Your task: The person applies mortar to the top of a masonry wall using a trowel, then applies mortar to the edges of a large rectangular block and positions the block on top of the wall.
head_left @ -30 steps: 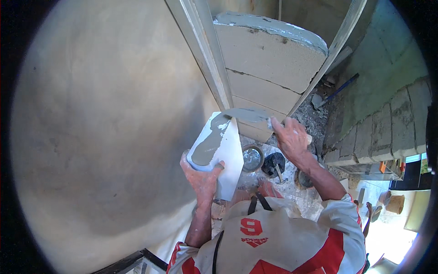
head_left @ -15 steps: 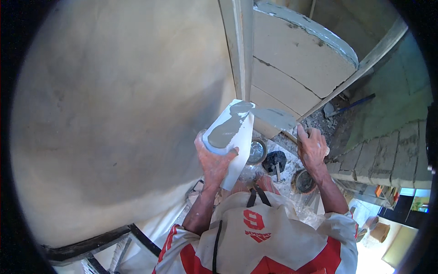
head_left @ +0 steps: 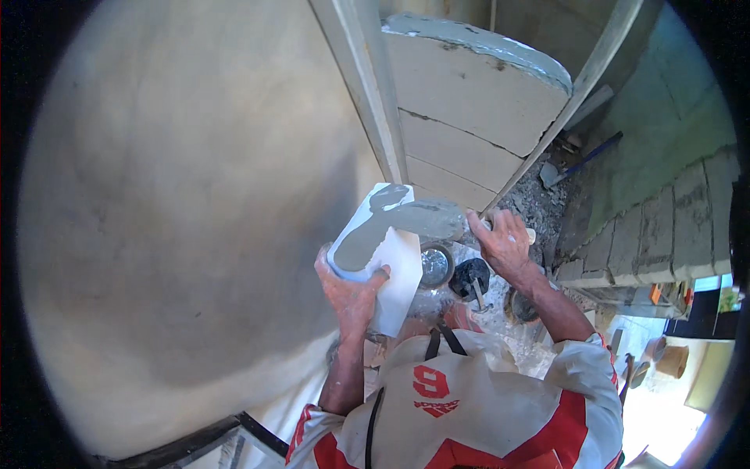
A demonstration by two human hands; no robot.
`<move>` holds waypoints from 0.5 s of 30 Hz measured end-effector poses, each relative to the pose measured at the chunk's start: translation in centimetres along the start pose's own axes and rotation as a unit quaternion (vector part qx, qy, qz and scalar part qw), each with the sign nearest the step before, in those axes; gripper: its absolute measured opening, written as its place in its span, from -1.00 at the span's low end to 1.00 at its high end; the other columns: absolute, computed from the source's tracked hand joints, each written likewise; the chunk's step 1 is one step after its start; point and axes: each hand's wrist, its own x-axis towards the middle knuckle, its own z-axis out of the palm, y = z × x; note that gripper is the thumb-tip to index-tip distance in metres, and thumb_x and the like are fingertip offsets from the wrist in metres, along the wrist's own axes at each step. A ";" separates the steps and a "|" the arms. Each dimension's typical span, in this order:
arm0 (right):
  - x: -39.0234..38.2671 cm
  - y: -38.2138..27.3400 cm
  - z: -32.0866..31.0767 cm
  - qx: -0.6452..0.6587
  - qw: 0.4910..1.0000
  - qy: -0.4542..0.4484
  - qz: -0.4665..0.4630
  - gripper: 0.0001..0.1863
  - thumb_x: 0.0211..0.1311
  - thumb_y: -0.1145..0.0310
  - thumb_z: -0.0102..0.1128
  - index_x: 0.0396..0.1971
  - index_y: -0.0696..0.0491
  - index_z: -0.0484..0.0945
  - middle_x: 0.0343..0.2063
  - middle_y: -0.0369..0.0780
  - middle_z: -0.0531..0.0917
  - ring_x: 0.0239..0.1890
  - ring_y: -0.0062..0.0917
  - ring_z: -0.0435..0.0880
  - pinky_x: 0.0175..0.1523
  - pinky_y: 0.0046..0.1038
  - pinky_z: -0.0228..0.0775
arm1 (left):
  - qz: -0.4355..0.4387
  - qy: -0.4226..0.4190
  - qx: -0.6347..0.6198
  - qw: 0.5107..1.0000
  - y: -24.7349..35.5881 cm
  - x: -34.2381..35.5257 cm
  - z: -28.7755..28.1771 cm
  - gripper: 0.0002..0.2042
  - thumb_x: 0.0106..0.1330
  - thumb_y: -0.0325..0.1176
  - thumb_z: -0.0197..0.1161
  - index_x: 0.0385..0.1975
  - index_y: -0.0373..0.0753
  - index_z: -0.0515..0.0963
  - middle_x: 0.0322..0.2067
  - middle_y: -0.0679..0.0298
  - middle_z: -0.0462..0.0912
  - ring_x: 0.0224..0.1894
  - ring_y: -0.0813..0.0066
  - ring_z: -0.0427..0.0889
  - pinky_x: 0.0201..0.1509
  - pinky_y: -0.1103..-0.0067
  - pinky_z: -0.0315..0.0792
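Observation:
My left hand (head_left: 348,295) grips a bent white board (head_left: 402,262) from below, its thumb over the near edge. A thick layer of wet grey plaster (head_left: 359,244) covers the board's upper left part. A trowel (head_left: 437,219) with a long, plaster-smeared blade is in my right hand (head_left: 506,246); the fingers wrap its handle, and a pale end pokes out past them. The blade reaches left over the board and its tip meets the plaster. Exactly how firmly it presses, I cannot tell.
To the left rises a smooth plastered wall (head_left: 195,195). Ahead stand an upright post (head_left: 367,94) and a panel-faced curved block (head_left: 476,86). Below are a round bucket (head_left: 435,266), a black bundle (head_left: 469,278) and a hammer (head_left: 479,297). A blue-handled tool (head_left: 591,156) lies on rubble to the right.
The trowel blade has moved left and further over the board, from its far edge onto the plaster. My right hand has come closer to the board. The whole view has shifted slightly.

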 end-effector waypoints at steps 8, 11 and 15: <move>1.3 0.0 0.9 0.021 0.998 -0.010 0.057 -0.44 -0.07 0.39 0.21 0.07 -0.14 0.47 -0.39 -0.21 0.44 -0.27 -0.33 0.48 -0.25 -0.25 0.31 | 0.015 0.005 0.009 1.000 0.2 -0.2 -0.3 -0.07 -0.26 -0.33 0.55 0.19 -0.42 0.15 0.04 0.01 0.35 0.12 0.18 0.38 0.23 0.34 0.26; 1.5 -0.7 2.0 0.026 0.999 -0.024 0.027 -0.46 -0.07 0.44 0.22 0.04 -0.13 0.49 -0.35 -0.21 0.47 -0.25 -0.32 0.49 -0.21 -0.27 0.31 | 0.016 0.002 0.003 1.000 0.3 -0.2 -0.4 -0.07 -0.27 -0.33 0.54 0.19 -0.41 0.16 0.04 0.02 0.34 0.12 0.17 0.38 0.23 0.34 0.26; -0.5 1.0 2.9 0.048 0.997 -0.011 0.059 -0.47 -0.06 0.45 0.22 0.04 -0.13 0.49 -0.36 -0.21 0.46 -0.26 -0.30 0.49 -0.23 -0.25 0.32 | 0.034 0.045 0.009 0.998 0.4 -0.6 -0.5 -0.12 -0.30 -0.36 0.52 0.14 -0.42 0.25 0.02 0.05 0.39 0.07 0.21 0.40 0.20 0.36 0.29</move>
